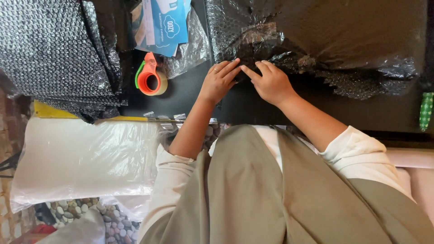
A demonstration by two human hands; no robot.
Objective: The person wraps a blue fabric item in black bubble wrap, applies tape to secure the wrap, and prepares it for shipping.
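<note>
Pressing flat, open fingers of left hand (220,81) and right hand (270,82) on bubble-wrapped parcel (325,38), long axis running left-right across worktop (190,92).

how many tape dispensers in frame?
1. The orange-and-green tape dispenser lies on the black table, left of the left hand. More may be hidden under the bubble wrap.

The scene is being viewed from a single head-worn camera, being aimed steeply down over the wearer's chest toward the flat black table top (190,90). It is being held close; near clothing is filling the lower frame, the far table edge being cropped.
</note>
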